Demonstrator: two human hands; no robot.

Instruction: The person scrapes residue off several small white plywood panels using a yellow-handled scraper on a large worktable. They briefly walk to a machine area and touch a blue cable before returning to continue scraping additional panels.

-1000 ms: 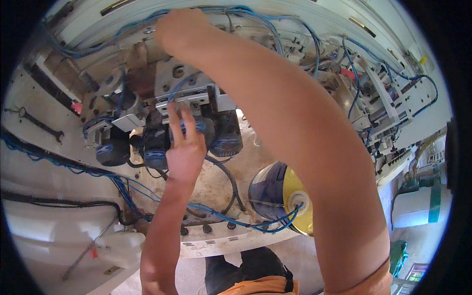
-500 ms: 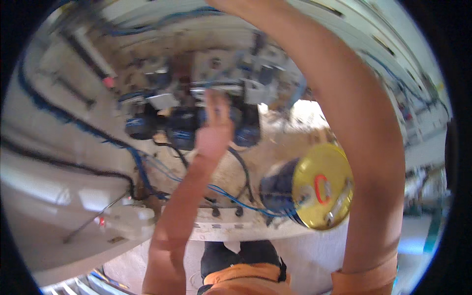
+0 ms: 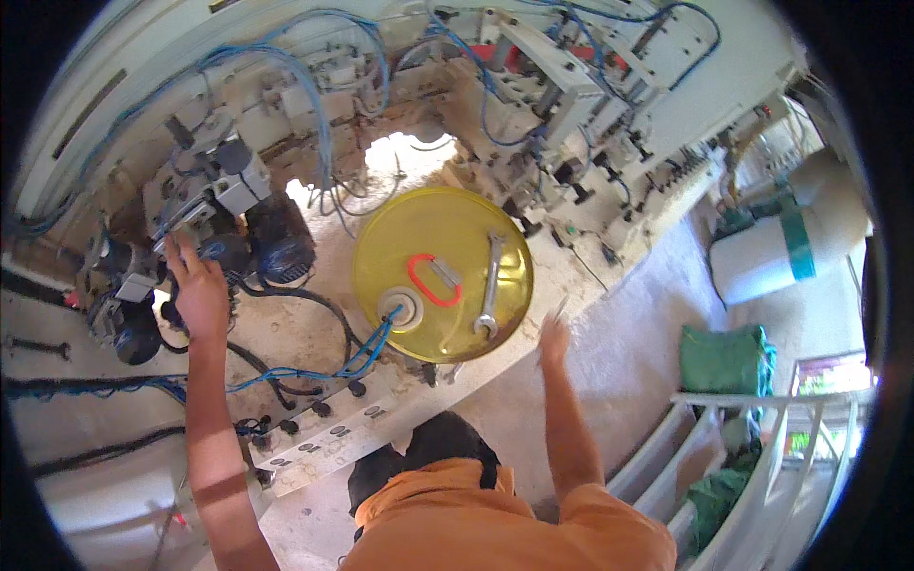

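Observation:
My left hand [image 3: 200, 290] is raised with its fingers spread, resting against a dark blue motor [image 3: 276, 243] in a machine full of blue cables. My right hand [image 3: 552, 338] is low on the right, just beside the edge of a yellow drum lid [image 3: 447, 224]. It is blurred, and a thin pale sliver shows at its fingertips; I cannot tell if it is gripped. On the lid lie a steel wrench [image 3: 489, 285], a red ring [image 3: 433, 281] and a white cap [image 3: 405, 309].
Grey and white machine parts [image 3: 571, 105] with blue tubing crowd the top. Black cables [image 3: 314, 305] loop below the motors. A white rail [image 3: 314, 443] with black knobs runs along the front. A green bag [image 3: 728, 362] and a white railing [image 3: 762, 447] stand at the right.
My right arm came down from the top of the machine to the drum's right edge. The view swung right, showing the whole lid. My left hand stays at the motors.

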